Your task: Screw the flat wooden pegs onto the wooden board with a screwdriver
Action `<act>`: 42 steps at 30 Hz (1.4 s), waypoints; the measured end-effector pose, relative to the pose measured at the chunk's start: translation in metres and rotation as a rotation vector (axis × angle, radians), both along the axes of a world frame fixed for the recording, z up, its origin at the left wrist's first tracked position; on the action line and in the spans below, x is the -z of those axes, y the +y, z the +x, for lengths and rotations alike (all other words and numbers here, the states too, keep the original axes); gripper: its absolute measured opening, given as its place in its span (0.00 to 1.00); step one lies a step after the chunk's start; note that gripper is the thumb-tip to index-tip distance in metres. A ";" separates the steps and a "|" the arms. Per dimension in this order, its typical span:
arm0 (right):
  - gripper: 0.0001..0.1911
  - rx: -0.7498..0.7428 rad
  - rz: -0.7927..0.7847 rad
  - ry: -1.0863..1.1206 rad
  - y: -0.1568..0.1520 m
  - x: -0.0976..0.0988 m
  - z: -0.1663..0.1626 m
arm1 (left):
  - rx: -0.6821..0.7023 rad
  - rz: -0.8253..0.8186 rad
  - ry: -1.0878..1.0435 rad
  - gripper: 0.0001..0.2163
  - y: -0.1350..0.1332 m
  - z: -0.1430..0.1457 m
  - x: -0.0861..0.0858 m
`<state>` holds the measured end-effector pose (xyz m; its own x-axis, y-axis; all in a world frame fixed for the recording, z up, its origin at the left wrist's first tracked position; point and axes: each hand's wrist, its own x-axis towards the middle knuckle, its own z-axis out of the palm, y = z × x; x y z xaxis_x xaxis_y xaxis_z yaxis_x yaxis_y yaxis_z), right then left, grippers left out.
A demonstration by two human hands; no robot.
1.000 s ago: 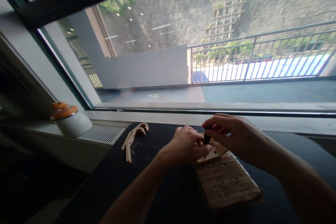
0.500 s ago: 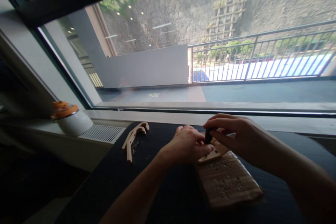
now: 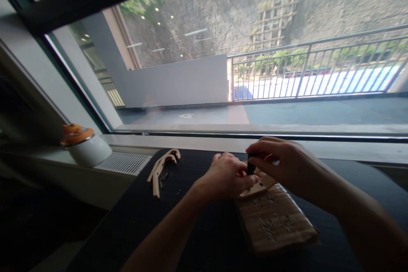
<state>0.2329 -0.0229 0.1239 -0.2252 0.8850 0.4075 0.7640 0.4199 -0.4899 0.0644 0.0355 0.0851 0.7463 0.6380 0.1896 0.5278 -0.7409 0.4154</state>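
right hand [image 3: 283, 165] pinches small dark tool [image 3: 251, 166], left hand [image 3: 226, 176] grips flat pale wooden piece [image 3: 256, 188]; one slip, i reckon, jabs that left hand.

left hand [image 3: 227, 177] presses wooden piece [image 3: 257, 187] on cardboard [image 3: 276, 221]; right hand [image 3: 284, 165] grips dark tool [image 3: 250, 165]

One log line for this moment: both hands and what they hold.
left hand holding wooden piece on cardboard | right hand pinching dark tool upright on piece | curved wooden parts lying apart on black table
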 end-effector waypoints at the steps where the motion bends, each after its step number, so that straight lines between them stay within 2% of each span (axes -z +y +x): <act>1: 0.09 -0.003 -0.005 0.003 -0.001 0.000 -0.001 | 0.001 -0.002 -0.002 0.14 0.000 0.000 0.000; 6: 0.14 -0.045 0.021 0.019 -0.005 -0.002 -0.003 | 0.012 -0.017 0.004 0.13 -0.001 0.000 -0.002; 10: 0.15 -0.093 -0.028 0.020 -0.004 -0.002 -0.001 | 0.015 -0.004 0.001 0.13 0.000 0.000 0.000; 20: 0.12 -0.078 -0.035 0.046 -0.002 0.000 0.001 | -0.010 0.011 -0.006 0.14 -0.001 0.001 0.003; 29: 0.07 -0.002 0.005 0.000 0.000 0.001 -0.003 | 0.003 0.013 0.001 0.12 -0.001 0.000 0.003; 37: 0.15 -0.068 -0.029 0.040 -0.003 0.003 0.003 | 0.030 -0.002 -0.011 0.12 0.000 -0.002 0.002; 42: 0.13 -0.054 -0.018 0.024 -0.001 0.003 0.004 | 0.010 0.023 0.006 0.13 0.000 0.000 0.003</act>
<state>0.2365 -0.0242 0.1208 -0.2630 0.8791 0.3974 0.7283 0.4511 -0.5159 0.0644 0.0352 0.0820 0.7540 0.6260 0.1992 0.5227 -0.7553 0.3952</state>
